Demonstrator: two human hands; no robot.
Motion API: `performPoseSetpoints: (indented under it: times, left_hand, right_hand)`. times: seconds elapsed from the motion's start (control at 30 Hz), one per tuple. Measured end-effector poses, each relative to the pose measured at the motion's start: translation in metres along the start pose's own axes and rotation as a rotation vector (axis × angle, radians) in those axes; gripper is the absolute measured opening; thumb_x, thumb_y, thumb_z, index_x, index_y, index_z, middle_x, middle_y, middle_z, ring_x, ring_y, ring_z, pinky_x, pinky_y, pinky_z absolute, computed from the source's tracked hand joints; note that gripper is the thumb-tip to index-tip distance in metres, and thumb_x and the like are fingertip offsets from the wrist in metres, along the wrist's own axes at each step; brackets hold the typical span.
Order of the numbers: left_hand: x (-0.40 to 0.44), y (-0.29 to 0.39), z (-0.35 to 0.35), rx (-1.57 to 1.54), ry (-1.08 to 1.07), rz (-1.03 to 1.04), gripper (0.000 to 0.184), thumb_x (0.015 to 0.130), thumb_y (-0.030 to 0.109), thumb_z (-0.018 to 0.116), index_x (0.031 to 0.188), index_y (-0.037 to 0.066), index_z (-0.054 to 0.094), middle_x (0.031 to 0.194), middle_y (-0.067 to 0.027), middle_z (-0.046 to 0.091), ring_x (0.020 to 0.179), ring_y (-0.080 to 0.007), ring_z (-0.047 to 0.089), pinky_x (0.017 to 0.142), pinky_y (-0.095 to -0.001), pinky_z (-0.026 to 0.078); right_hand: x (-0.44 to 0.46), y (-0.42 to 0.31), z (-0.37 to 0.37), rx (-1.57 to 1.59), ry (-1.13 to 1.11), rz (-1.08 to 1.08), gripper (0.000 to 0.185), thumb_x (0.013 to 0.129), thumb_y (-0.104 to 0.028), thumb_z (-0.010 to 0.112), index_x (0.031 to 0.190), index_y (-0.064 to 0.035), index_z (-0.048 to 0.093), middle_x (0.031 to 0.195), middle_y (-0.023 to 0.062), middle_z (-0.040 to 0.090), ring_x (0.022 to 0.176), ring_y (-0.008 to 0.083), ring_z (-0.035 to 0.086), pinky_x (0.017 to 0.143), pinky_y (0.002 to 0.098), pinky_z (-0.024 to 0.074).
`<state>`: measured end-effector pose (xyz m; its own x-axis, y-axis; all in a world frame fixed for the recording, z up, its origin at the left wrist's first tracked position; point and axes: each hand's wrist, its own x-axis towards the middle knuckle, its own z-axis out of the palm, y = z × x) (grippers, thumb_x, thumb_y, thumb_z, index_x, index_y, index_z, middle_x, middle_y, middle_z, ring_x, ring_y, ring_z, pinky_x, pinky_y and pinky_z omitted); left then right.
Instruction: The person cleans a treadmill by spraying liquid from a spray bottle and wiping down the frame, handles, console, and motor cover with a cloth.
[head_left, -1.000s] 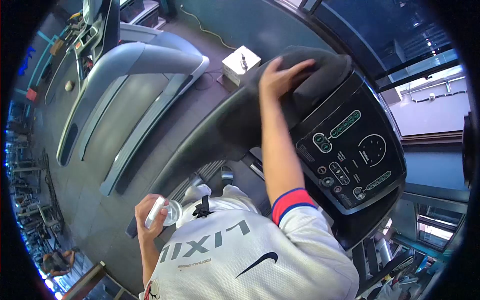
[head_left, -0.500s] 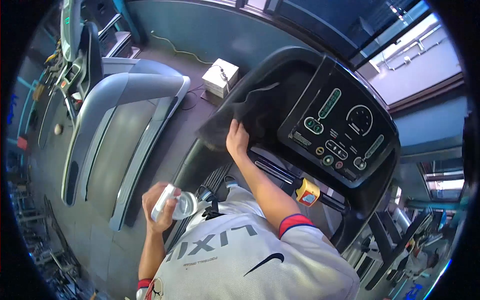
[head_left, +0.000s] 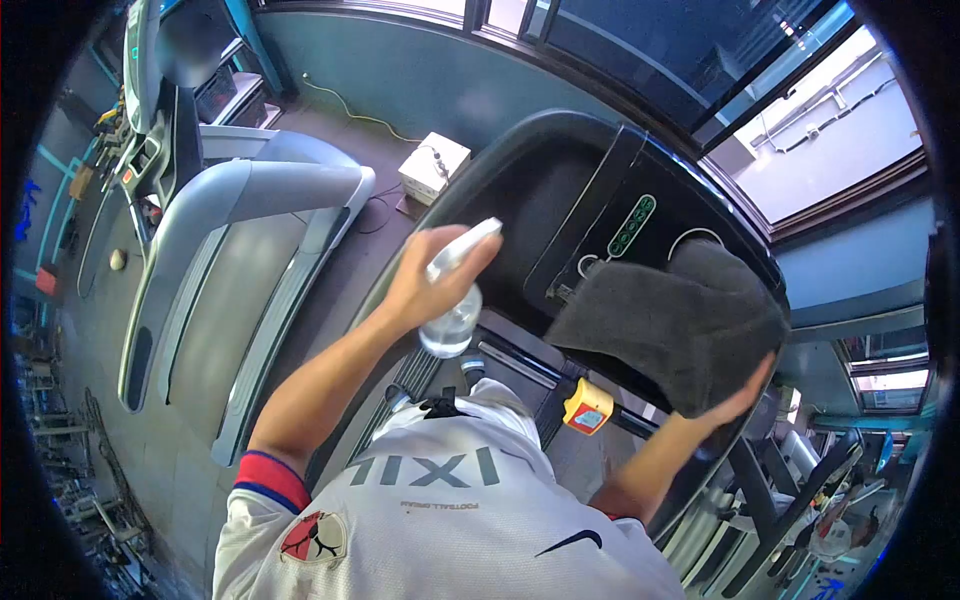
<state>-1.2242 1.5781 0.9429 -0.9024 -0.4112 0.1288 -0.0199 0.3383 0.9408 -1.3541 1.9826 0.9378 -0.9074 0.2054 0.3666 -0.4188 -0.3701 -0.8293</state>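
Observation:
My left hand (head_left: 430,275) is wrapped round a clear spray bottle (head_left: 452,325) with a white spray head, held above the near left part of the treadmill console's black tray (head_left: 510,205). At the right edge of the console, my right hand (head_left: 735,395) holds a dark grey cloth (head_left: 680,320). The cloth covers much of the button panel (head_left: 625,225); only its upper left part shows. Fingers of the right hand are partly hidden behind the cloth. Below the console, a yellow box (head_left: 588,406) with a red and blue label sits on a bar.
A second grey treadmill (head_left: 245,195) stands to the left. Near the wall is a white box (head_left: 434,168) with a cable on top. Windows (head_left: 660,60) run along the back. More gym equipment (head_left: 790,490) stands at the lower right.
My left hand has risen with the bottle from beside my body to the console. My right hand has moved with the cloth from the console's left side to its right, over the panel.

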Motion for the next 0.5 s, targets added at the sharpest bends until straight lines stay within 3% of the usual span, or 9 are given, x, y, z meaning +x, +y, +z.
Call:
performPoseSetpoints:
  times: [0.03,0.07,0.1,0.17,0.23,0.33,0.37,0.43,0.5]
  left_hand:
    - [0.023,-0.005,0.015,0.006,0.003,0.001,0.04,0.093,0.04,0.07,0.09,0.0,0.072,0.068,-0.0127,0.064,0.064,-0.0177,0.059,0.064,-0.0372,0.047]
    - [0.046,-0.01,0.03,0.012,0.006,0.001,0.044,0.091,0.043,0.07,0.095,-0.001,0.075,0.072,-0.0183,0.069,0.066,-0.0243,0.065,0.069,-0.0405,0.051]
    - [0.066,-0.017,0.043,0.078,0.033,0.003,0.045,0.091,0.044,0.07,0.09,-0.001,0.075,0.071,-0.0192,0.069,0.063,-0.023,0.065,0.066,-0.0408,0.051]
    - [0.102,-0.021,0.057,0.091,-0.076,-0.071,0.048,0.09,0.045,0.068,0.086,-0.002,0.075,0.068,-0.0208,0.069,0.062,-0.0304,0.069,0.061,-0.0422,0.051]
    - [0.131,-0.04,0.074,0.249,-0.123,-0.126,0.049,0.088,0.047,0.068,0.089,-0.001,0.075,0.075,-0.0212,0.071,0.073,-0.0342,0.072,0.069,-0.0436,0.055]
    - [0.148,-0.07,0.097,0.511,-0.161,-0.272,0.056,0.087,0.054,0.07,0.088,-0.002,0.075,0.077,-0.0158,0.073,0.072,-0.0257,0.071,0.072,-0.0393,0.056]
    - [0.149,-0.084,0.097,0.499,-0.285,-0.318,0.057,0.084,0.056,0.071,0.088,0.0,0.075,0.081,-0.0156,0.075,0.081,-0.027,0.073,0.078,-0.0406,0.057]
    - [0.132,-0.088,0.086,0.565,-0.315,-0.33,0.054,0.085,0.056,0.071,0.087,0.002,0.076,0.081,-0.0148,0.075,0.081,-0.0254,0.073,0.077,-0.0405,0.057]
    - [0.11,-0.077,0.06,0.594,-0.287,-0.367,0.056,0.085,0.057,0.07,0.085,0.001,0.075,0.079,-0.015,0.074,0.079,-0.0259,0.073,0.075,-0.0407,0.056]
  right_hand:
    - [0.013,-0.02,0.008,0.181,0.148,0.078,0.047,0.108,-0.027,0.034,0.144,0.001,0.047,0.147,0.0202,0.05,0.132,0.0362,0.051,0.114,0.0518,0.0378]
    - [0.016,-0.04,0.035,0.127,0.282,0.078,0.047,0.108,-0.027,0.034,0.143,0.0011,0.048,0.146,0.0204,0.05,0.131,0.0364,0.052,0.113,0.053,0.039]
    - [0.017,-0.043,0.041,0.089,0.327,0.071,0.048,0.108,-0.029,0.034,0.142,0.001,0.049,0.146,0.0203,0.051,0.131,0.0366,0.052,0.112,0.0541,0.04]
    - [0.021,-0.043,0.033,0.034,0.325,0.051,0.049,0.108,-0.032,0.036,0.141,0.0004,0.051,0.145,0.0197,0.052,0.13,0.0367,0.053,0.11,0.0564,0.0419]
    - [0.029,-0.039,0.03,0.029,0.326,0.054,0.049,0.107,-0.033,0.037,0.141,0.0006,0.051,0.144,0.0194,0.053,0.129,0.0357,0.054,0.109,0.0559,0.0433]
    - [0.031,-0.044,0.065,0.054,0.473,0.113,0.047,0.106,-0.029,0.039,0.141,0.0022,0.05,0.142,0.0195,0.054,0.126,0.0326,0.056,0.108,0.0509,0.0446]
    - [0.03,-0.046,0.075,0.057,0.524,0.132,0.047,0.106,-0.027,0.04,0.141,0.0027,0.05,0.141,0.0196,0.054,0.125,0.0315,0.057,0.108,0.0492,0.0451]
    - [0.032,-0.043,0.076,0.077,0.528,0.166,0.05,0.106,-0.032,0.041,0.142,0.0017,0.049,0.142,0.0196,0.053,0.126,0.0335,0.056,0.108,0.0522,0.044]
    - [0.033,-0.035,0.066,0.113,0.435,0.201,0.059,0.104,-0.045,0.041,0.143,-0.0015,0.049,0.146,0.0194,0.051,0.131,0.0397,0.052,0.109,0.0614,0.041]
